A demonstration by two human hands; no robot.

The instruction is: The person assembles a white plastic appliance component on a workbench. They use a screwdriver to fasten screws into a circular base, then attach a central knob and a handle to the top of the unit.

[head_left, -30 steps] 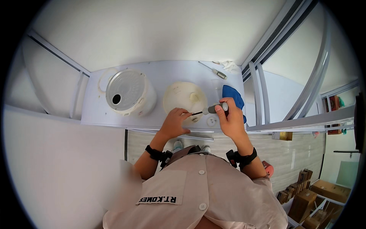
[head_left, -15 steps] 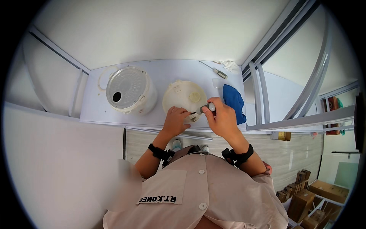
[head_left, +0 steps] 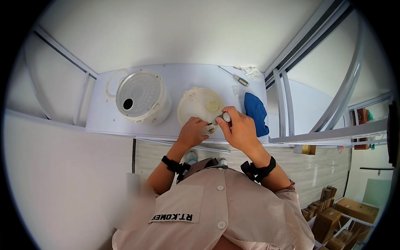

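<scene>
Grey screwdriver (head_left: 226, 117) gripped in your right hand (head_left: 241, 128), over the near edge of the cream lid (head_left: 193, 111).
Your left hand (head_left: 192, 132) touches that edge; whether it also pinches there cannot be told. The lid lies on the desk (head_left: 177, 77) between the white pot (head_left: 163, 106) and the blue cloth (head_left: 256, 113); another screwdriver (head_left: 241, 80) lies beyond the cloth.

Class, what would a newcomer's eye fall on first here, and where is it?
Probably the big white pot with a dark round spot on top, at the left of the table. Near the middle, the right hand holds a screwdriver at the near edge of a pale round lid, beside the left hand. A bright blue cloth stands out to the right.
</scene>
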